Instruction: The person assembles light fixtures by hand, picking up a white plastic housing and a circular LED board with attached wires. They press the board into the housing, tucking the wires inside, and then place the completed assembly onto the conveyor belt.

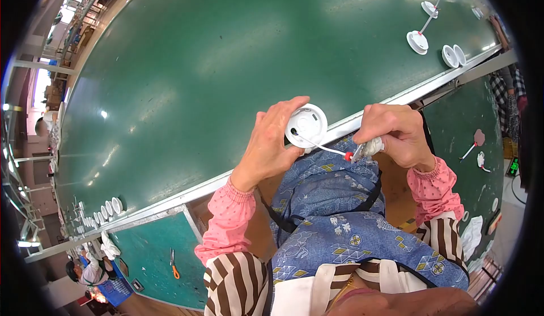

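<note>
My left hand [267, 137] is closed around the rim of a round white plastic housing [307, 124], its hollow side facing up. Inside it a small black part shows near the edge. From the housing a white cable [323, 147] runs right to a red collar [348, 156]. My right hand [395, 133] pinches a flat metal tool with white wrapping [368, 147] whose end is at the collar. The tool's exact kind is partly hidden by the fingers. Both hands are over the table's near edge, above the blue patterned apron [334, 202].
The green table [226, 61] has a metal edge strip [192, 194]. White discs [417, 42] joined by a cable and two white rings [451, 56] lie at far right. Several white discs [107, 208] stand in a row at left. Orange-handled scissors [174, 266] lie on the lower left surface.
</note>
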